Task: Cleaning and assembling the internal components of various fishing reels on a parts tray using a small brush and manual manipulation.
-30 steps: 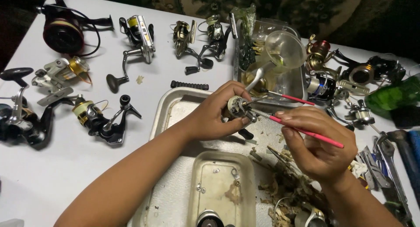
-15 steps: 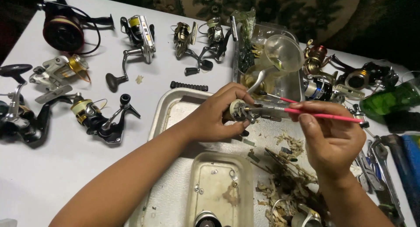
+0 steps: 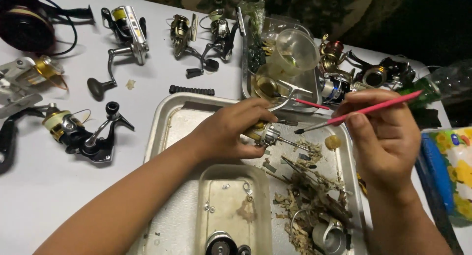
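Observation:
My left hand [image 3: 231,132] grips a small metal fishing-reel part [image 3: 265,134] with a thin shaft sticking out to the right, held over a large metal tray [image 3: 167,122]. My right hand [image 3: 381,137] holds a pink-handled brush [image 3: 361,112] pen-style, its dark tip just right of the reel part and slightly apart from it. A second pink brush [image 3: 309,103] lies behind, leaning into the far tray [image 3: 309,85].
Several fishing reels [image 3: 81,132] lie on the white table to the left and at the back. A smaller tray [image 3: 235,206] sits inside the large one, beside dirty scraps [image 3: 307,201] and parts. A clear cup [image 3: 296,48], a green bottle [image 3: 432,85] and a colourful box [image 3: 455,166] stand to the right.
My right hand has drawn back to the right and lifted, pulling the brush tip off the reel part. My left hand keeps the part nearly still.

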